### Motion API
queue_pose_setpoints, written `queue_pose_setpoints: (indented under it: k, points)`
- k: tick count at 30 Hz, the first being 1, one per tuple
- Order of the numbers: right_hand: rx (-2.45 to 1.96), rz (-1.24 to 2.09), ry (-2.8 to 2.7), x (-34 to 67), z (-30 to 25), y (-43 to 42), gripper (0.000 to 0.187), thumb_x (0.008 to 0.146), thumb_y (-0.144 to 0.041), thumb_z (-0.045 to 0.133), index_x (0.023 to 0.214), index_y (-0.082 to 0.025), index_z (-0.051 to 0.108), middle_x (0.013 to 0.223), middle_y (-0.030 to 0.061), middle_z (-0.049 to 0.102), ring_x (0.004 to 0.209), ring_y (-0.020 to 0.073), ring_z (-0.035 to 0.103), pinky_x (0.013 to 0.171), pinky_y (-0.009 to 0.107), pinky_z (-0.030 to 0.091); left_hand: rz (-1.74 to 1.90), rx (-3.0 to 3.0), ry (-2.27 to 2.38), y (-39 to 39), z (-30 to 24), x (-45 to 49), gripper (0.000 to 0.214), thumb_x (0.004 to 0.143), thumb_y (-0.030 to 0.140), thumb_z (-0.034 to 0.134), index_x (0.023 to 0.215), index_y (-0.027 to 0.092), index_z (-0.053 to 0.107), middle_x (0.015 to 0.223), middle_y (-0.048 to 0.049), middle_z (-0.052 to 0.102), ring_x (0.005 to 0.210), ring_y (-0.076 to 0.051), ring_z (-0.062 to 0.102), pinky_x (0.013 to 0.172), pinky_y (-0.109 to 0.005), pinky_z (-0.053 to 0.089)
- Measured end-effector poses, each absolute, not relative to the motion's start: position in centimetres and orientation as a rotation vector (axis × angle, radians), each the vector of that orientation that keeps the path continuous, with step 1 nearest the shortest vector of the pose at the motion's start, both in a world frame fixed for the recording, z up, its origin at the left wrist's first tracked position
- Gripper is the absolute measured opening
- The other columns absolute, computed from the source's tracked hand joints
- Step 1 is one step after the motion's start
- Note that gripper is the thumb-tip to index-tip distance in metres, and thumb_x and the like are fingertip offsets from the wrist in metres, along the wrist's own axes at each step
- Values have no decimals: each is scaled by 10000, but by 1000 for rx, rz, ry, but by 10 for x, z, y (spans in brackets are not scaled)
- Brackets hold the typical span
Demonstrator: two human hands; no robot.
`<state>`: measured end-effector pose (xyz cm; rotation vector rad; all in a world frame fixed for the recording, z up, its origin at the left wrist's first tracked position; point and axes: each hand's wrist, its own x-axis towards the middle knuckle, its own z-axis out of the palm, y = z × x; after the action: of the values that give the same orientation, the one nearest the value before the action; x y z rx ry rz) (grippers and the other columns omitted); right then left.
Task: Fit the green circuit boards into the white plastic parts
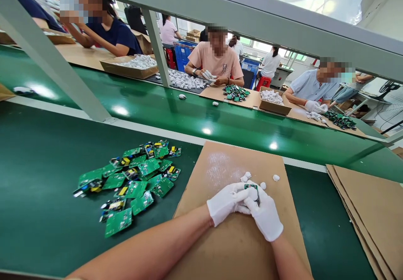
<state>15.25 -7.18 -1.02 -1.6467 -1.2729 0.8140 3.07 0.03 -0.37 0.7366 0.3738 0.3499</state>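
My left hand [226,202] and my right hand [266,215], both in white gloves, meet over a brown cardboard sheet [229,246]. Between their closed fingers they grip a small green circuit board [251,186]. Its top edge shows, while the fingers cover most of the rest. Something white and rounded lies against the board, hard to tell from the gloves. Just beyond my fingers a few small white lumps [248,174] rest on the cardboard. Another white lump [276,178] sits apart, to the right.
Left of the cardboard, a loose pile of green circuit boards [141,166] covers part of the dark green bench [40,213]. Stacked cardboard sheets [374,204] lie at right. A metal post [59,57] and beam cross ahead. Beyond the green belt [176,116], co-workers handle white pieces.
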Motion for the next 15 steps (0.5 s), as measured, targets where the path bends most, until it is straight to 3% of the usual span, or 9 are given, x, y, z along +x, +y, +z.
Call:
queue_pose_setpoints:
  k: [3, 5, 8, 11, 13, 15]
  points:
    - [-1592, 847, -1306, 154, -9, -73, 530, 778, -401, 589, 1279, -257, 487, 1184, 40, 616, 1084, 208, 561, 948, 318, 435, 339, 738, 403, 2, -4, 29, 282, 724, 330, 672, 898, 121, 596, 732, -32, 565, 642, -99, 556, 659, -255, 475]
    - [-1543, 885, -1229, 161, -8, -75, 585, 793, -424, 554, 1325, -218, 428, 1029, 54, 678, 865, 186, 637, 854, 330, 488, 366, 686, 378, 6, -1, 24, 283, 741, 324, 658, 938, 132, 590, 756, -28, 555, 645, -87, 549, 614, -209, 451]
    - [-1597, 709, -990, 178, -10, -76, 537, 855, -410, 433, 1328, -158, 411, 803, 37, 700, 603, 142, 597, 761, 354, 503, 447, 600, 342, 13, 3, 18, 250, 783, 346, 609, 928, 144, 585, 969, -67, 571, 746, -92, 566, 610, -182, 442]
    - [-1832, 328, -1062, 192, -18, -72, 422, 826, -327, 473, 1210, -164, 541, 933, 75, 689, 838, 199, 611, 843, 397, 458, 515, 632, 385, 17, 6, 16, 200, 800, 322, 595, 857, 131, 573, 1202, -99, 515, 808, -83, 562, 641, -173, 445]
    - [-1937, 159, -1290, 194, -25, -69, 389, 775, -239, 518, 1151, -172, 596, 1043, 94, 664, 993, 244, 569, 902, 413, 419, 545, 700, 434, 15, 8, 16, 193, 799, 297, 604, 893, 133, 563, 1215, -112, 514, 790, -77, 558, 653, -181, 445]
    - [-1938, 105, -1453, 192, -31, -67, 379, 733, -150, 524, 1090, -199, 645, 1060, 81, 663, 1019, 249, 554, 916, 390, 409, 572, 763, 481, 14, 10, 16, 220, 797, 312, 606, 924, 141, 553, 1126, -112, 562, 763, -86, 558, 655, -206, 450]
